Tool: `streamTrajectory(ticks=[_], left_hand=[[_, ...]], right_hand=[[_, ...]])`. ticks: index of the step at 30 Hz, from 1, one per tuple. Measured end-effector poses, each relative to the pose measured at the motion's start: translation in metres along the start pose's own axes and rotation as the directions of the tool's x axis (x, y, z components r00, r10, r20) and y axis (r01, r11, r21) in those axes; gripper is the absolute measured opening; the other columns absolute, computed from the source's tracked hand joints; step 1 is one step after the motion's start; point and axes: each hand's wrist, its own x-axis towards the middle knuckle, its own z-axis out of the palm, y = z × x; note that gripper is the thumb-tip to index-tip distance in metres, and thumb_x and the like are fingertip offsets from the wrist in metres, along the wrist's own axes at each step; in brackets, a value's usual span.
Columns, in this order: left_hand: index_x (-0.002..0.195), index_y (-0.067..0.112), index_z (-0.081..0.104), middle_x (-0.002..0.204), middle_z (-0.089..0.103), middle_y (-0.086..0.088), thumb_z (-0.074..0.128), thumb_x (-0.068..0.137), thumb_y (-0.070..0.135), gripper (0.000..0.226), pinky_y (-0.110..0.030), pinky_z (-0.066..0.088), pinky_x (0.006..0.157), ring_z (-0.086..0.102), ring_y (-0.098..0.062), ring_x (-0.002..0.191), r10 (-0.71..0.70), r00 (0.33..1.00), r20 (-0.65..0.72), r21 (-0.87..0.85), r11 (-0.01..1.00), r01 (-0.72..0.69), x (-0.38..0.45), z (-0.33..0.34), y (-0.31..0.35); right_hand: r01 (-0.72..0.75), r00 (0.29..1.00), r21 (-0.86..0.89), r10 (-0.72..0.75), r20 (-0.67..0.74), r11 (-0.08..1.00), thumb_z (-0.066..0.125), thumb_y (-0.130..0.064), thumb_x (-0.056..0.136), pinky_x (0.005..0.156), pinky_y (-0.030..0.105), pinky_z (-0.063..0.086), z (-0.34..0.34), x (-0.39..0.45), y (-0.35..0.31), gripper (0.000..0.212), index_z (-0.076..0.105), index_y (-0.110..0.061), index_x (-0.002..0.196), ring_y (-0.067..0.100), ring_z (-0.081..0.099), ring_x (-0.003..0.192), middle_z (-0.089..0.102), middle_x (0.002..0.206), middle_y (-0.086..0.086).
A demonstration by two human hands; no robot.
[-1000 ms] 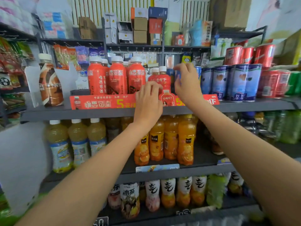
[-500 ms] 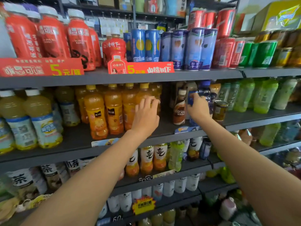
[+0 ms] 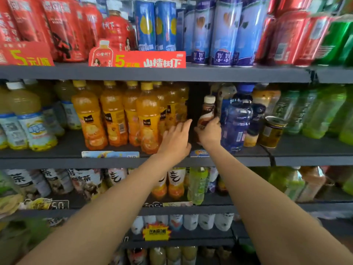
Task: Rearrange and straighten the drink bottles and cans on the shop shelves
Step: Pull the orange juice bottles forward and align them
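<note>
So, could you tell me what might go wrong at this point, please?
The right hand grips the small brown coffee bottle hard against the blue bottle; shifting it could tip that one. The open left hand reaches past the orange juice bottles and might knock the front one off the shelf edge.

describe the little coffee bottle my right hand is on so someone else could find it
Find the shelf under the red price strip. Right of the orange juice bottles, past a dark gap, the right hand holds a small brown coffee bottle. Its cream cap and short size set it apart from the taller blue bottle beside it.
</note>
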Motion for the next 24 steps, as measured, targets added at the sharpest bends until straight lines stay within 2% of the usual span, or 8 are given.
streamTrajectory(ticks=[2,5,9,12,16,19,22,24], left_hand=[[0.148,0.016,0.010,0.146,0.031,-0.009,0.048,0.090,0.015,0.070,-0.042,0.028,0.106,0.031,-0.029,0.132,-0.016,0.999,-0.029,0.018,1.000,0.016,0.003,-0.001,-0.003],[0.148,0.014,0.014,0.142,0.034,-0.009,0.046,0.089,0.013,0.067,-0.039,0.030,0.106,0.033,-0.027,0.130,-0.014,0.996,-0.083,-0.013,1.000,0.013,0.003,-0.002,-0.009],[0.139,0.008,0.034,0.135,0.041,-0.010,0.045,0.089,0.007,0.051,-0.034,0.038,0.102,0.043,-0.024,0.124,0.047,0.962,-0.270,-0.122,0.989,-0.083,-0.002,-0.010,-0.012],[0.121,0.003,0.050,0.121,0.050,-0.011,0.042,0.089,0.010,0.034,-0.028,0.045,0.090,0.053,-0.022,0.108,0.093,0.872,-0.481,-0.209,0.953,-0.218,-0.007,-0.033,-0.001],[0.106,-0.002,0.053,0.105,0.053,-0.016,0.032,0.081,0.019,0.039,-0.022,0.040,0.082,0.050,-0.018,0.095,0.136,0.765,-0.630,-0.283,0.877,-0.389,-0.015,-0.082,0.000],[0.102,-0.004,0.054,0.099,0.054,-0.018,0.033,0.082,0.019,0.037,-0.021,0.036,0.081,0.046,-0.016,0.092,0.085,0.671,-0.737,-0.242,0.893,-0.380,-0.017,-0.129,-0.027],[0.103,-0.006,0.054,0.098,0.055,-0.020,0.032,0.085,0.019,0.038,-0.026,0.037,0.083,0.047,-0.019,0.093,0.014,0.578,-0.816,-0.217,0.919,-0.329,-0.024,-0.181,-0.070],[0.104,-0.006,0.054,0.098,0.057,-0.020,0.030,0.087,0.022,0.041,-0.022,0.036,0.082,0.051,-0.022,0.093,-0.033,0.525,-0.850,-0.216,0.932,-0.290,-0.035,-0.214,-0.105]], right_hand=[[-0.003,0.999,0.015,0.004,-0.041,1.000,0.068,-0.021,0.083,0.103,0.042,0.034,0.007,0.003,0.000,0.078,0.020,0.002,0.140,0.036,0.040,0.127,0.037,0.138,0.022],[0.052,0.991,0.057,-0.045,-0.130,0.997,0.071,-0.018,0.080,0.101,0.042,0.035,0.010,-0.002,0.000,0.066,0.032,-0.001,0.131,0.038,0.041,0.123,0.040,0.132,0.021],[0.272,0.942,0.202,-0.218,-0.254,0.941,0.075,-0.022,0.075,0.097,0.035,0.037,-0.001,-0.031,-0.004,0.067,0.039,-0.001,0.128,0.032,0.042,0.117,0.042,0.123,0.018],[0.463,0.862,0.260,-0.363,-0.354,0.847,0.077,-0.026,0.071,0.089,0.027,0.039,-0.021,-0.054,-0.019,0.064,0.044,-0.002,0.121,0.025,0.046,0.106,0.043,0.113,0.014],[0.658,0.744,0.346,-0.503,-0.440,0.669,0.075,-0.025,0.070,0.079,0.033,0.048,-0.042,-0.084,-0.064,0.053,0.046,-0.001,0.108,0.023,0.049,0.092,0.040,0.100,0.007],[0.726,0.678,0.342,-0.535,-0.505,0.597,0.073,-0.031,0.070,0.077,0.030,0.046,-0.047,-0.095,-0.122,0.053,0.049,0.003,0.104,0.023,0.048,0.091,0.043,0.098,0.011],[0.783,0.616,0.333,-0.585,-0.527,0.525,0.065,-0.040,0.073,0.082,0.029,0.043,-0.037,-0.109,-0.195,0.056,0.050,0.003,0.106,0.024,0.048,0.094,0.047,0.100,0.015],[0.810,0.583,0.317,-0.623,-0.522,0.493,0.058,-0.044,0.074,0.084,0.032,0.044,-0.020,-0.123,-0.245,0.058,0.050,0.002,0.108,0.026,0.049,0.096,0.049,0.102,0.015]])
